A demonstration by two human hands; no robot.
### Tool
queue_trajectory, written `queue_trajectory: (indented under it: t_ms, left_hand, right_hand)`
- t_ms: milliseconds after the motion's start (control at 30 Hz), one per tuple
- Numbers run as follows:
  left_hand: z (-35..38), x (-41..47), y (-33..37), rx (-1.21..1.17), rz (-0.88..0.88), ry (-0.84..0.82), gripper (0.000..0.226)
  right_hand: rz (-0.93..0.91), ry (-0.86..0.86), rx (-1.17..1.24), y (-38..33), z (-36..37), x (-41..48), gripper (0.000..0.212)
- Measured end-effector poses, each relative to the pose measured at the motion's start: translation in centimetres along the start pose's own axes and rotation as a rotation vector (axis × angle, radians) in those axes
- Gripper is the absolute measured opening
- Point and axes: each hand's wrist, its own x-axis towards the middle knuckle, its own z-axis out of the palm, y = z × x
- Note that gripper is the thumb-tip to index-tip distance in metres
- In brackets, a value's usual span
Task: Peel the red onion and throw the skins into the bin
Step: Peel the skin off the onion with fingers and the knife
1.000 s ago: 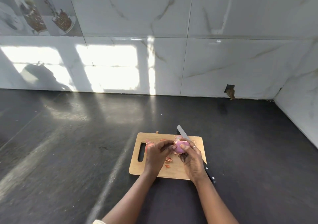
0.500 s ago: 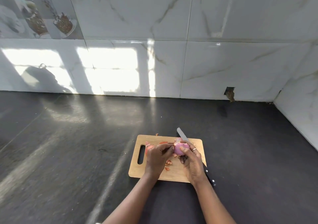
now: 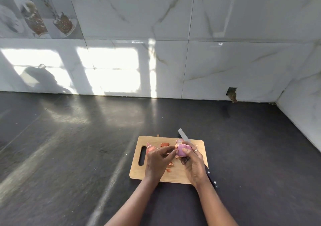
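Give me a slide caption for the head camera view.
Right hand holds a red onion above a cutting board while the left hand pinches its skin; knife lies nearby.

Your right hand hides the middle of the knife and part of the onion; both forearms leave the bottom edge.
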Motion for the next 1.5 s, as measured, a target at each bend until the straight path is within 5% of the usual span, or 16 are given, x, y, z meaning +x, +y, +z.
queue_trajectory:
  t_ms: [200,333,967,1333,1500]
  left_hand:
    - [0.4,0.1,-0.6,0.023,0.046,0.011,0.03]
    - [0.2,0.2,-0.3,0.053,0.068,0.035,0.027]
    - [-0.2,0.9,-0.1,0.137,-0.207,-0.059,0.043]
    - [-0.6,0.7,-0.4,0.189,-0.359,0.024,0.028]
    - [-1.2,0.6,0.3,0.161,-0.284,0.002,0.014]
  right_hand:
    - [-0.008,0.0,-0.013,0.1,-0.2,0.2,0.034]
    - [-0.009,-0.019,-0.035,0.2,-0.2,0.3,0.051]
    - [0.029,-0.056,-0.035,0.0,-0.3,0.0,0.061]
    - [0.066,-0.095,0.095,-0.8,-0.5,-0.6,0.049]
    - [0.08,-0.181,0.083,-1.0,-0.5,-0.4,0.058]
